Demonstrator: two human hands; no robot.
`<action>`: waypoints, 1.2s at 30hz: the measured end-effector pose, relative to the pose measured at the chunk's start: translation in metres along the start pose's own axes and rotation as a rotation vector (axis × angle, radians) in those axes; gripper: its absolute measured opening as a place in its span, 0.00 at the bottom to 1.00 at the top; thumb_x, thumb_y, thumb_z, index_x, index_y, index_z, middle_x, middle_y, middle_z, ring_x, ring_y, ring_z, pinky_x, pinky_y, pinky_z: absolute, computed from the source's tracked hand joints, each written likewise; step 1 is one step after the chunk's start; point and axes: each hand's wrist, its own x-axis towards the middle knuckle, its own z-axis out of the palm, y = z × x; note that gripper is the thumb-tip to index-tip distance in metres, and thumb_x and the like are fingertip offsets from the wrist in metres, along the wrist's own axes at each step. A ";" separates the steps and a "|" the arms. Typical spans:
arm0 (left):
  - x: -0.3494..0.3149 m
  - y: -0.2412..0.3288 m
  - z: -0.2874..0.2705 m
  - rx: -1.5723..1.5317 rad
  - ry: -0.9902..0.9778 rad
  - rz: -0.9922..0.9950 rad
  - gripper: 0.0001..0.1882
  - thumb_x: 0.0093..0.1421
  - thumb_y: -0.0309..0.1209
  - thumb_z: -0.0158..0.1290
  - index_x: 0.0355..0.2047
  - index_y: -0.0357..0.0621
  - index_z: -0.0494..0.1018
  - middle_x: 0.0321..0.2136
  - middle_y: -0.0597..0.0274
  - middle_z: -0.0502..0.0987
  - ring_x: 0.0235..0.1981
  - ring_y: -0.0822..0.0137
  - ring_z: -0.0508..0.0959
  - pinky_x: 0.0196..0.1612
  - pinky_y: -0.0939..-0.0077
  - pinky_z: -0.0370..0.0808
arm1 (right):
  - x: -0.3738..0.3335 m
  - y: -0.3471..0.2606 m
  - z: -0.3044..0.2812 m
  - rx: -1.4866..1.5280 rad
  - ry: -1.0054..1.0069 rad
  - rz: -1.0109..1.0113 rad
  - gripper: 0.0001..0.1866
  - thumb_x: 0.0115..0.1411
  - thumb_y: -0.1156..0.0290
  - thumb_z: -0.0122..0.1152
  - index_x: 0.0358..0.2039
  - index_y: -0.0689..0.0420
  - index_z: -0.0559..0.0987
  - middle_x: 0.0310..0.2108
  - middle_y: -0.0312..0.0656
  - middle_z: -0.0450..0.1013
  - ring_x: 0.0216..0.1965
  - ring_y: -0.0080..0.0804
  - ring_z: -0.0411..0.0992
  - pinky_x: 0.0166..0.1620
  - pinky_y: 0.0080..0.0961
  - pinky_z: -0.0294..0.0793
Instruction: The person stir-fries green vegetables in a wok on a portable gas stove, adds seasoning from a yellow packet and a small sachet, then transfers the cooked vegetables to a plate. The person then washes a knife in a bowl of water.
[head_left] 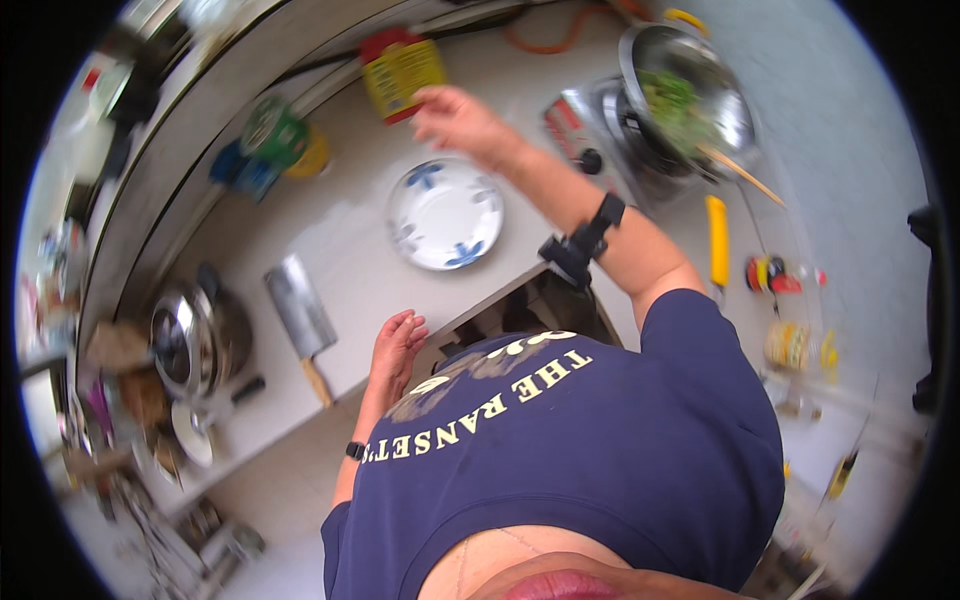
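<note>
- Nearest the camera, a navy shirt (600,440) fills the lower middle of the view.
- Far left, a steel pot (185,340) sits on the table (350,250), with a cleaver (300,320) just right of it.
- Left hand (397,345) rests open on the table edge, fingers loosely together, holding nothing.
- White plate with blue flowers (445,213) lies bare near mid-table.
- Right hand (455,118) reaches beyond the plate, fingers spread open and touching a yellow canister with a red lid (400,72); no closed grip shows.
- Further right, a wok of greens (685,100) sits on a burner.
</note>
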 end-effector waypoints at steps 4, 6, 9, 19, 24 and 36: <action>0.027 0.020 0.034 0.159 -0.106 -0.063 0.20 0.63 0.38 0.55 0.51 0.44 0.66 0.44 0.61 0.75 0.39 0.68 0.76 0.43 0.74 0.74 | -0.127 -0.066 -0.014 -0.361 -0.130 -0.252 0.26 0.59 0.69 0.62 0.58 0.54 0.69 0.49 0.38 0.69 0.40 0.20 0.73 0.41 0.19 0.74; 0.035 0.024 0.047 0.182 -0.183 -0.072 0.20 0.63 0.38 0.55 0.51 0.44 0.67 0.43 0.61 0.74 0.39 0.68 0.76 0.43 0.74 0.74 | -0.174 -0.093 -0.050 -0.549 -0.021 -0.306 0.22 0.58 0.70 0.61 0.54 0.54 0.73 0.47 0.38 0.70 0.41 0.21 0.73 0.44 0.20 0.74; 0.041 0.023 0.063 0.215 -0.216 -0.101 0.17 0.64 0.37 0.54 0.49 0.44 0.68 0.41 0.61 0.76 0.37 0.69 0.76 0.44 0.75 0.72 | -0.211 -0.121 -0.134 -0.896 0.275 -0.463 0.17 0.56 0.69 0.62 0.48 0.53 0.78 0.49 0.43 0.71 0.42 0.35 0.74 0.46 0.29 0.75; 0.047 0.024 0.080 0.303 -0.215 -0.133 0.18 0.63 0.39 0.54 0.49 0.44 0.66 0.40 0.62 0.75 0.37 0.69 0.76 0.40 0.76 0.73 | -0.298 -0.052 -0.353 -1.665 0.583 0.331 0.19 0.58 0.69 0.57 0.51 0.44 0.74 0.42 0.47 0.74 0.46 0.49 0.72 0.47 0.41 0.73; 0.051 0.018 0.078 0.307 -0.162 -0.169 0.17 0.63 0.39 0.54 0.48 0.45 0.67 0.40 0.62 0.75 0.37 0.69 0.76 0.39 0.76 0.73 | -0.292 -0.058 -0.346 -1.562 0.517 0.339 0.13 0.62 0.64 0.52 0.47 0.48 0.76 0.35 0.48 0.77 0.40 0.50 0.74 0.42 0.44 0.73; 0.054 0.018 0.085 0.341 -0.060 -0.162 0.25 0.59 0.41 0.59 0.49 0.39 0.65 0.43 0.57 0.74 0.42 0.64 0.75 0.46 0.66 0.76 | -0.223 -0.051 -0.381 -1.545 0.746 0.142 0.12 0.62 0.65 0.49 0.42 0.46 0.79 0.37 0.48 0.77 0.39 0.51 0.75 0.41 0.45 0.75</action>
